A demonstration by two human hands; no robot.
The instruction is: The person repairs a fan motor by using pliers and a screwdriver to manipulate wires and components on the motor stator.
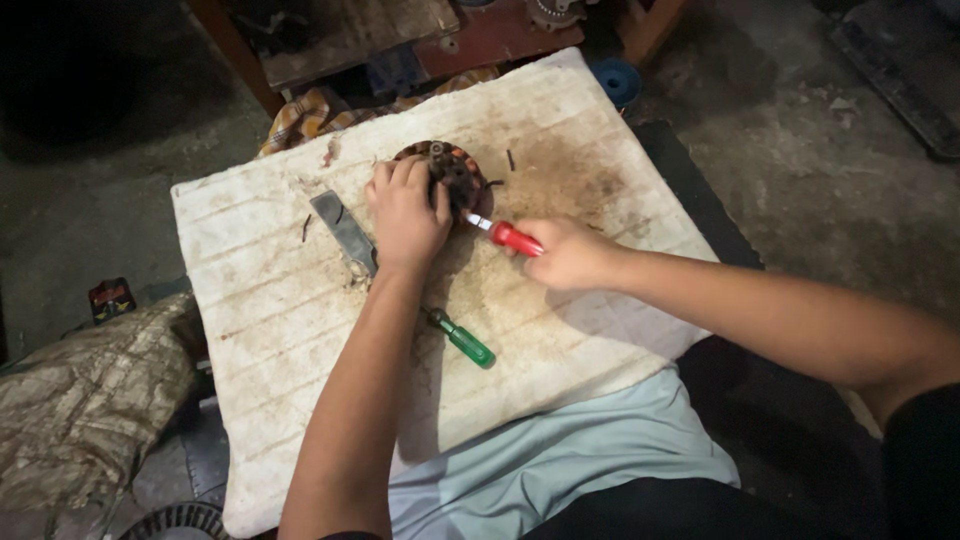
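A round motor stator with copper windings [455, 165] lies on a stained white quilted pad [560, 120]. My left hand [405, 215] grips the stator's near left side and holds it down. My right hand [572, 253] holds a red-handled screwdriver [512, 237], its shaft pointing left into the stator's near edge. A green-handled screwdriver [462, 339] lies loose on the pad below my left wrist. A flat grey metal tool [345, 233] rests just left of my left hand.
The pad sits across my lap above a pale blue cloth [560, 460]. A wooden bench [350, 35] stands beyond it, with a blue spool [617, 80] beside the pad's far corner. A crumpled sack [90, 400] lies at left on the concrete floor.
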